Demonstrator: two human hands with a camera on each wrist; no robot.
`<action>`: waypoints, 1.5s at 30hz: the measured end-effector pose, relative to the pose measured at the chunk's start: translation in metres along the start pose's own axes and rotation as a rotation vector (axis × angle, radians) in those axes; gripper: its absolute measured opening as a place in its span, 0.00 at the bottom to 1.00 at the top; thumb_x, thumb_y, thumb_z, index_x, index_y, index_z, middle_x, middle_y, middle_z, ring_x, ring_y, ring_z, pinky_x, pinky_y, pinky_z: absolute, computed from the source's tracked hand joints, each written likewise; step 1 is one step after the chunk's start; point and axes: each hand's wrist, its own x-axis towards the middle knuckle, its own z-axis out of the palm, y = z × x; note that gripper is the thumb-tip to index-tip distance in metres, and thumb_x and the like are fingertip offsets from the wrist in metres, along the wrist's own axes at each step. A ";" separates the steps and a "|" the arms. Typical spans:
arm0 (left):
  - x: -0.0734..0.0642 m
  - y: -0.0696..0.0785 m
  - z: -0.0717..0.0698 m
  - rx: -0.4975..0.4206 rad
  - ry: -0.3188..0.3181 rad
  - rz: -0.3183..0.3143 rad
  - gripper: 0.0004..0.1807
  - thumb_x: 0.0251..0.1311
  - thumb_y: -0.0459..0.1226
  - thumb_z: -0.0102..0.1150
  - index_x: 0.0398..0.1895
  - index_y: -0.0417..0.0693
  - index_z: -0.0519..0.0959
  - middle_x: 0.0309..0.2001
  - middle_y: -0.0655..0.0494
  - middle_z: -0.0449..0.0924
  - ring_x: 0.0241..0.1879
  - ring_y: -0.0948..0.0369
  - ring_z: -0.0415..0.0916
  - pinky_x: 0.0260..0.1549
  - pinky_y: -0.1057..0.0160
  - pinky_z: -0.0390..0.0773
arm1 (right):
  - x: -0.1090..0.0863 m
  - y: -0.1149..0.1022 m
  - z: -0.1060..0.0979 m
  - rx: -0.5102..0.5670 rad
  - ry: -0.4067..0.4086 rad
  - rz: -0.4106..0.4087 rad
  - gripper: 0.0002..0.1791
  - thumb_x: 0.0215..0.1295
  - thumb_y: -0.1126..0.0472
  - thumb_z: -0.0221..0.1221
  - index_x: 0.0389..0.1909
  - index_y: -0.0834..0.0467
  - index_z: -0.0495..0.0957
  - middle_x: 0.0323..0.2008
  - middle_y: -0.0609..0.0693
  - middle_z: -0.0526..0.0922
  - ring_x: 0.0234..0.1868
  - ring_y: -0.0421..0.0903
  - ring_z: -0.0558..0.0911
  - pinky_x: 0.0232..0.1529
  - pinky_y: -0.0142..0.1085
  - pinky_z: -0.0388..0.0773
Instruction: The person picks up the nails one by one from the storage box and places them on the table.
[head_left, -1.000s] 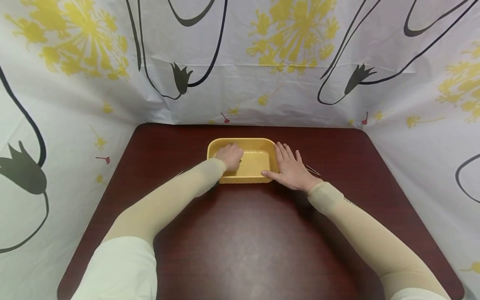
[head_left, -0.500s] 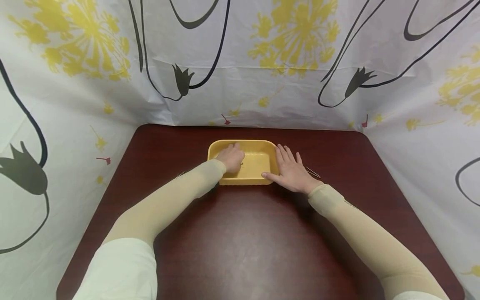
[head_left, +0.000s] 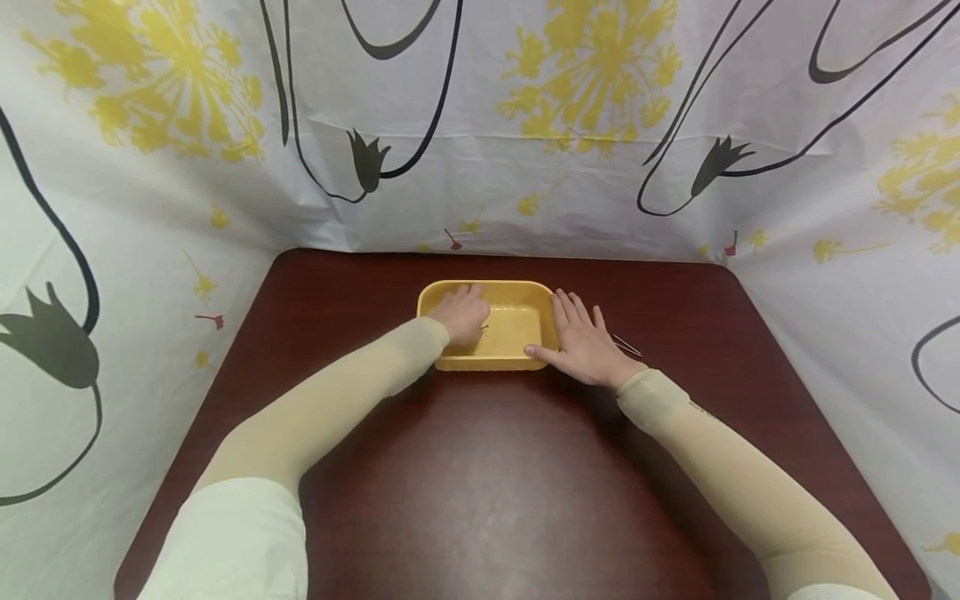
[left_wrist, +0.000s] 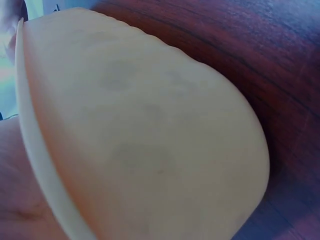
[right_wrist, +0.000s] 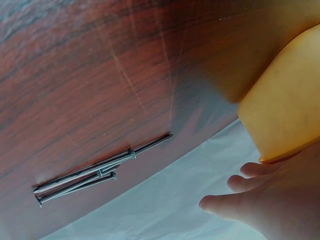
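Note:
A yellow plastic tray (head_left: 513, 333) stands near the far side of the table. My left hand (head_left: 462, 314) reaches over its near left rim, fingers pointing down inside; I cannot tell whether they pinch anything. Beside that hand, a small dark thin thing (head_left: 485, 327) shows against the tray floor. In the left wrist view the tray's outer wall (left_wrist: 150, 110) hides the fingers, and only part of the palm (left_wrist: 20, 185) shows. My right hand (head_left: 585, 340) rests along the right rim, fingers straight and thumb spread over the near corner.
Several metal nails (right_wrist: 85, 177) lie in a loose bundle on the table just right of my right hand. The dark red wooden table (head_left: 480, 467) ends at a patterned white curtain (head_left: 465, 183) behind and at both sides.
The fingers of my left hand shift slightly inside the tray, and the left forearm moves a little left. My right hand keeps its place on the rim.

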 end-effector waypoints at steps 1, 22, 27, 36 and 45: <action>-0.001 0.000 0.000 -0.005 -0.003 -0.001 0.10 0.67 0.36 0.59 0.25 0.51 0.78 0.58 0.44 0.67 0.52 0.48 0.67 0.54 0.46 0.73 | 0.000 0.000 0.000 0.000 0.001 -0.001 0.66 0.59 0.17 0.43 0.80 0.63 0.37 0.80 0.61 0.41 0.79 0.60 0.41 0.70 0.67 0.38; -0.031 0.003 -0.020 0.039 0.077 0.065 0.14 0.67 0.35 0.56 0.21 0.54 0.80 0.69 0.43 0.59 0.67 0.42 0.57 0.61 0.37 0.62 | 0.000 0.001 0.001 -0.003 -0.009 0.012 0.66 0.60 0.17 0.42 0.80 0.63 0.37 0.80 0.61 0.40 0.79 0.60 0.40 0.70 0.67 0.37; -0.037 0.003 -0.026 0.021 0.086 0.056 0.14 0.68 0.34 0.53 0.23 0.54 0.80 0.76 0.40 0.51 0.75 0.37 0.45 0.66 0.34 0.54 | -0.001 0.000 0.001 -0.001 -0.007 0.012 0.65 0.60 0.17 0.42 0.80 0.62 0.36 0.80 0.60 0.39 0.79 0.60 0.40 0.70 0.67 0.37; -0.044 -0.002 -0.039 0.051 0.130 0.032 0.15 0.67 0.35 0.56 0.21 0.55 0.80 0.78 0.41 0.46 0.78 0.40 0.32 0.68 0.31 0.45 | -0.001 0.001 0.001 -0.008 -0.001 0.003 0.65 0.61 0.17 0.42 0.80 0.61 0.34 0.80 0.62 0.40 0.79 0.59 0.39 0.70 0.67 0.37; -0.053 -0.014 -0.042 0.013 0.169 0.022 0.16 0.67 0.37 0.59 0.19 0.56 0.80 0.79 0.42 0.44 0.78 0.40 0.27 0.67 0.29 0.39 | 0.001 0.001 0.003 -0.004 0.000 -0.001 0.64 0.61 0.18 0.42 0.80 0.60 0.32 0.80 0.61 0.40 0.79 0.59 0.39 0.70 0.67 0.36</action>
